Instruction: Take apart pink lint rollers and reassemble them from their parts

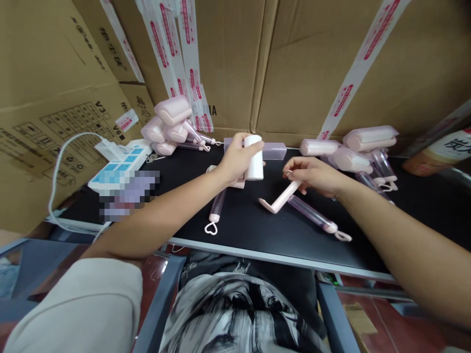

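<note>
My left hand is closed around a white lint roll, held upright above the black table. In my right hand is a pale pink L-shaped lint roller arm, pinched near its upper end; its bent foot points left. Just below lies a clear tubular handle with a pink loop. Another clear handle with a heart-shaped loop lies below my left hand, beside a pink piece partly hidden by that hand. A translucent lilac cover stands behind the roll.
Pink lint rollers are piled at the back left and back right. A white power strip with a plugged-in cable sits left, near a blurred-out item. A canister leans at far right. Cardboard boxes wall the back.
</note>
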The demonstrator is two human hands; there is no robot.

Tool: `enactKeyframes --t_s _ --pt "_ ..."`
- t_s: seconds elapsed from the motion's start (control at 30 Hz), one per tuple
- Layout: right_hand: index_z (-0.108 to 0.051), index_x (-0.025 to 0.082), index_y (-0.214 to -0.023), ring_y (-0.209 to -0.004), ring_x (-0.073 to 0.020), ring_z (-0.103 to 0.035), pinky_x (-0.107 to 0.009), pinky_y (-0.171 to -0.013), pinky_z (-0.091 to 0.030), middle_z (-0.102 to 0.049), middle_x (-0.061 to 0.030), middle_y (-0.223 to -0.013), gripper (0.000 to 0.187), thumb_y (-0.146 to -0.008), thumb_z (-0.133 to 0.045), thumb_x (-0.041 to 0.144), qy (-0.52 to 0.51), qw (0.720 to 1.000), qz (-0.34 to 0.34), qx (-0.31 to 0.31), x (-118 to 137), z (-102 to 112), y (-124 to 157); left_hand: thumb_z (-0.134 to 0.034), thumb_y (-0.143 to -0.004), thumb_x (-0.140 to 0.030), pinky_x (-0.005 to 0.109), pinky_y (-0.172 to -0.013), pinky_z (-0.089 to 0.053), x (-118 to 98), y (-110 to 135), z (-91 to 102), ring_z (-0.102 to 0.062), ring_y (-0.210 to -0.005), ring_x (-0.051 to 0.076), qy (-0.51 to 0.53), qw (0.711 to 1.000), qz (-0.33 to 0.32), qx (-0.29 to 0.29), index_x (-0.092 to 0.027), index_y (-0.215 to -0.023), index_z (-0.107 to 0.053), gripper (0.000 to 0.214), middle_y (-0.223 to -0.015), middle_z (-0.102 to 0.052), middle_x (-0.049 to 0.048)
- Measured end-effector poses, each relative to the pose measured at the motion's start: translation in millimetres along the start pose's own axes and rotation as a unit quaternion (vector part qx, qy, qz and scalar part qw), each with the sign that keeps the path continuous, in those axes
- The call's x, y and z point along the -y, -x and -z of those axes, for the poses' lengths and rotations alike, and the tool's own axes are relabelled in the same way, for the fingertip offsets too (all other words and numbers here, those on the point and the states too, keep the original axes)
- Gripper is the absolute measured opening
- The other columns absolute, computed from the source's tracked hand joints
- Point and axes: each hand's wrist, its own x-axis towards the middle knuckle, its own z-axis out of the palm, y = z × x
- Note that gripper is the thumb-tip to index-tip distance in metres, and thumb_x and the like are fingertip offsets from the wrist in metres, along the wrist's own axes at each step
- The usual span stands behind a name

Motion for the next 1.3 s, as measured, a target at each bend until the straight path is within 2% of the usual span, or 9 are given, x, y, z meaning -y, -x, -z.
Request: enactKeyframes --t_s 0.13,0.27,0.33,0.4,0.57,0.77,0.97,1.17,1.3 --pt "-0.078 0.021 -0.095 -0.063 -0.0167 -0.06 -0.03 -0.051 -0.054 -0.069 -0.0023 -0.078 0.023 -0.083 -0.08 0.04 0.195 0.98 0.02 -0.038 -7 20 -5 -0.074 -0.098 -0.032 0.028 -0.068 -0.061 -8 0 9.0 -0.066 -0.079 0.014 0.01 0.998 0.019 -0.059 -0.024 -0.102 -0.04 0.035 -0.096 -0.062 0.0005" --pt "-0.081 0.023 -0.113 -0.099 -0.0306 -0.075 -0.048 -0.092 -0.063 -0.082 -0.0085 -0.109 0.035 -0.084 -0.078 0.042 0.344 0.925 0.115 -0.117 -2 23 1 -0.076 -0.098 -0.032 0.038 -0.071 -0.068 -10 6 7.0 -0.068 -0.082 0.016 0.045 0.998 0.018 -0.046 -0.024 -0.099 -0.038 0.039 -0.097 -0.06 -0.0001" --pt "-0.077 0.025 -0.131 -0.105 -0.032 -0.076 -0.05 -0.096 -0.062 -0.082 -0.0093 -0.118 0.048 -0.087 -0.076 0.042 0.28 0.935 0.175 -0.128 5 12 10 -0.076 -0.099 -0.029 0.042 -0.076 -0.07 -9 9 4.1 -0.069 -0.087 0.016 0.08 0.996 0.007 -0.042 -0.023 -0.102 -0.039 0.037 -0.102 -0.06 0.0" --pt "-0.071 0.025 -0.143 -0.098 -0.0298 -0.078 -0.046 -0.089 -0.064 -0.084 -0.0085 -0.113 0.056 -0.09 -0.074 0.044 0.173 0.959 0.206 -0.088 11 -2 19 -0.075 -0.099 -0.027 0.046 -0.082 -0.071 -7 11 1.3 -0.07 -0.092 0.016 0.104 0.994 -0.006 -0.031 -0.022 -0.104 -0.042 0.033 -0.106 -0.061 0.0006" --pt "-0.079 0.022 -0.135 -0.092 -0.0252 -0.077 -0.042 -0.089 -0.064 -0.085 -0.0057 -0.107 0.046 -0.092 -0.077 0.039 0.086 0.966 0.234 -0.067 19 -25 32 -0.075 -0.1 -0.029 0.05 -0.09 -0.071 -1 13 -1.2 -0.072 -0.101 0.018 0.129 0.991 -0.014 -0.017 -0.019 -0.103 -0.048 0.028 -0.106 -0.063 0.0019" --pt "-0.078 0.022 -0.139 -0.094 -0.0248 -0.081 -0.045 -0.098 -0.065 -0.086 -0.0046 -0.102 0.051 -0.089 -0.08 0.033 -0.013 0.981 0.188 -0.048 21 -27 32 -0.076 -0.1 -0.033 0.048 -0.088 -0.071 1 11 0.0 -0.072 -0.101 0.02 0.13 0.991 -0.027 -0.027 -0.018 -0.106 -0.053 0.028 -0.105 -0.064 0.0031" --pt "-0.085 0.024 -0.122 -0.091 -0.0197 -0.081 -0.04 -0.098 -0.068 -0.085 -0.0031 -0.11 0.041 -0.081 -0.084 0.024 -0.136 0.98 0.141 -0.037 25 -36 32 -0.084 -0.093 -0.041 0.039 -0.086 -0.071 3 9 -0.2 -0.071 -0.096 0.016 0.098 0.994 -0.043 -0.04 -0.02 -0.105 -0.053 0.039 -0.103 -0.065 0.0013" --pt "-0.084 0.018 -0.111 -0.077 -0.0185 -0.078 -0.034 -0.075 -0.07 -0.082 -0.0057 -0.097 0.04 -0.074 -0.072 0.011 -0.2 0.974 0.087 -0.061 30 -38 29 -0.094 -0.079 -0.048 0.026 -0.061 -0.068 5 6 0.4 -0.07 -0.087 0.016 0.036 0.995 -0.085 -0.044 -0.024 -0.1 -0.043 0.061 -0.098 -0.058 -0.0013" --pt "-0.08 0.016 -0.114 -0.077 -0.0212 -0.079 -0.034 -0.069 -0.07 -0.081 -0.0082 -0.098 0.049 -0.069 -0.064 0.005 -0.23 0.968 0.043 -0.091 35 -38 30 -0.098 -0.07 -0.051 0.025 -0.046 -0.064 11 2 1.3 -0.065 -0.08 0.013 0.016 0.994 -0.093 -0.062 -0.025 -0.098 -0.037 0.072 -0.098 -0.045 -0.0032"
